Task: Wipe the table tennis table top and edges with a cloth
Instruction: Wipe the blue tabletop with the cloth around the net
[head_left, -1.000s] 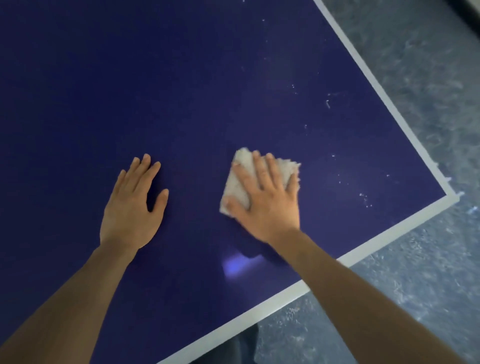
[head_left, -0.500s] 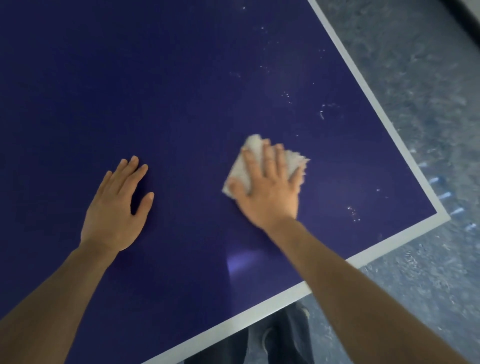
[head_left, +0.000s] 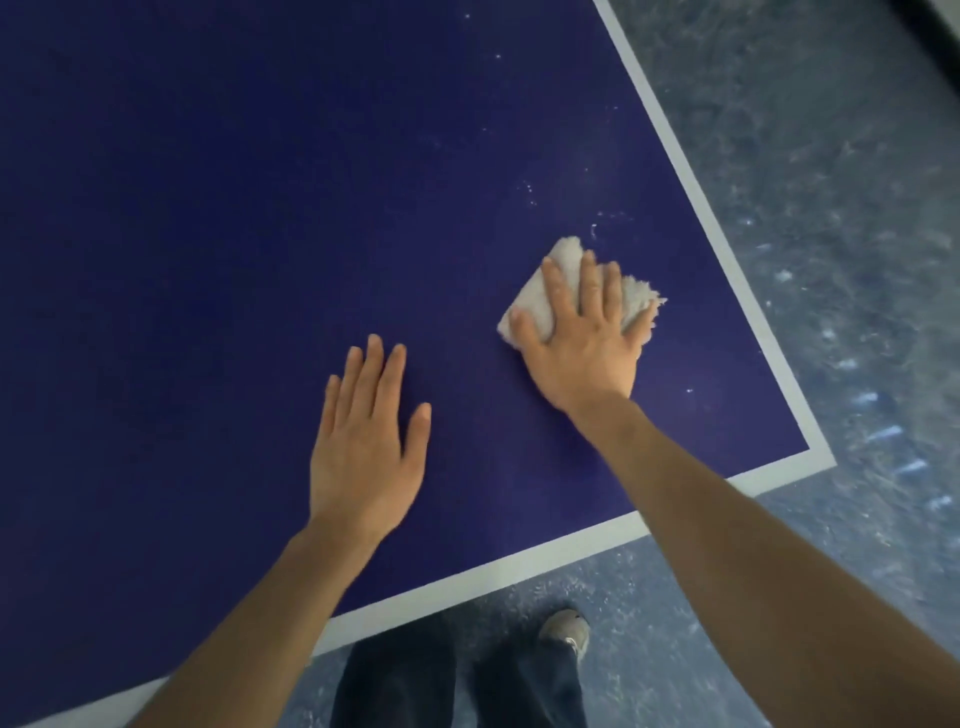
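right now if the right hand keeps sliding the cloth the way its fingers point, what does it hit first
Probably the white specks just past the cloth under the right hand; beyond them, open blue table top.

arms: bare, no sleeves | trousers (head_left: 395, 686): dark, long | shoe (head_left: 567, 630): grey-tan, one showing

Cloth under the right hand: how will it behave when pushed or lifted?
The cloth looks fluffy and folded, so probably soft and floppy, likely unfolding if lifted. Flattened under the right hand, it should slide over the smooth table top, not roll.
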